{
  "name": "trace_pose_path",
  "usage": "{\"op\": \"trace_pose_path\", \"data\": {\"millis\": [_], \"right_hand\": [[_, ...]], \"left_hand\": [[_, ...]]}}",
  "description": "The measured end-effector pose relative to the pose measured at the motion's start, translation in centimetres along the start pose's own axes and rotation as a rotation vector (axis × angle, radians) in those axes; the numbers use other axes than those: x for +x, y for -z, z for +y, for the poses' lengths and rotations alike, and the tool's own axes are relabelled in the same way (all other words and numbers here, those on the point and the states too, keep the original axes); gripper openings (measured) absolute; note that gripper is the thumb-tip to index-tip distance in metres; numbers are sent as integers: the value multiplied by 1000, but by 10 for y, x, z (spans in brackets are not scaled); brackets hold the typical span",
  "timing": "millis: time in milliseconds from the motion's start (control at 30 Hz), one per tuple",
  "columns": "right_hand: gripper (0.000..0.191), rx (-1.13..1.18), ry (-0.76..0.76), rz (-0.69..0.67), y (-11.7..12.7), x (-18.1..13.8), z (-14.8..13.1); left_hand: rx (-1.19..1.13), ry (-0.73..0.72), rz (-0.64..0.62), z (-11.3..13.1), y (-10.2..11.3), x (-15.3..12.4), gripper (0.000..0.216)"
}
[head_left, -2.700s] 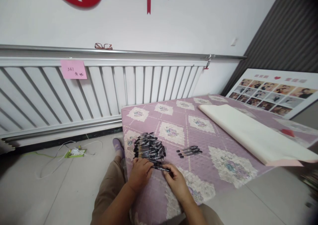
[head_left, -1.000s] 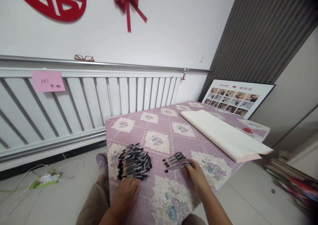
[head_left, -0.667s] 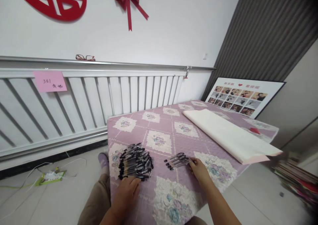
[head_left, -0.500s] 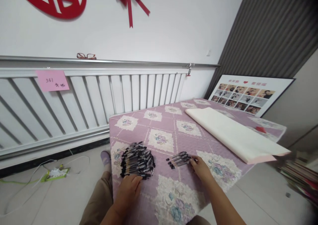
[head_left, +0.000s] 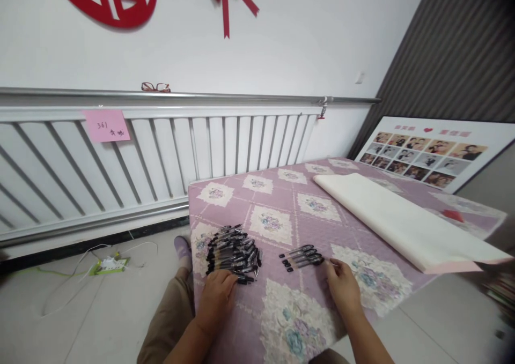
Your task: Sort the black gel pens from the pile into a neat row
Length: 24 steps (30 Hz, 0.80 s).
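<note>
A dense heap of dark-capped gel pens [head_left: 231,251] lies near the left edge of the cloth-covered table. At its near side is my left hand [head_left: 217,298], fingers together and curled over the closest pens, one pen showing past the fingertips. To the right, several more pens [head_left: 301,258] lie side by side in a small row. My right hand [head_left: 343,287] is at the right end of this row, thumb and fingers drawn together at a pen's end. The fingertips hide part of that contact.
The purple floral tablecloth [head_left: 277,192] runs back to a white radiator [head_left: 237,144]. A folded cream sheet [head_left: 386,219] lies on the right side. Behind it leans a photo board [head_left: 426,149]. A power strip [head_left: 110,266] with cables is on the floor at left.
The view has turned slightly left, so everything sits further right. Both hands stay by their pens; the pens in the small row sit slightly more spread at their right ends.
</note>
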State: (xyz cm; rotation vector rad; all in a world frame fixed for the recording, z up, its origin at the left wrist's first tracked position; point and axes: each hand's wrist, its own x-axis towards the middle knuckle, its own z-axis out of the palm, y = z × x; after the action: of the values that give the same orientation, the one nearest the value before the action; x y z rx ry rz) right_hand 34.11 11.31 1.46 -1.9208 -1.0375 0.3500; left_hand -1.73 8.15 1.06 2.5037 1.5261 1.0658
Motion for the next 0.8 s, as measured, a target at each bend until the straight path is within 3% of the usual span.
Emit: {"op": "trace_pose_path", "data": {"millis": [167,467,633,800], "right_hand": [[43,93,45,84,-7,-32,-9],[33,247,173,-159,-53,-98,-50],[28,175,255,-258,-78,-125,-72],[27,-2,305,-297,-85,-125,-80]], "left_hand": [[53,78,-48,7,8,3,17],[96,155,-135,11,9,4,17],[97,161,-137,11,7,3,15],[88,122,-181,10,7,3,12]]}}
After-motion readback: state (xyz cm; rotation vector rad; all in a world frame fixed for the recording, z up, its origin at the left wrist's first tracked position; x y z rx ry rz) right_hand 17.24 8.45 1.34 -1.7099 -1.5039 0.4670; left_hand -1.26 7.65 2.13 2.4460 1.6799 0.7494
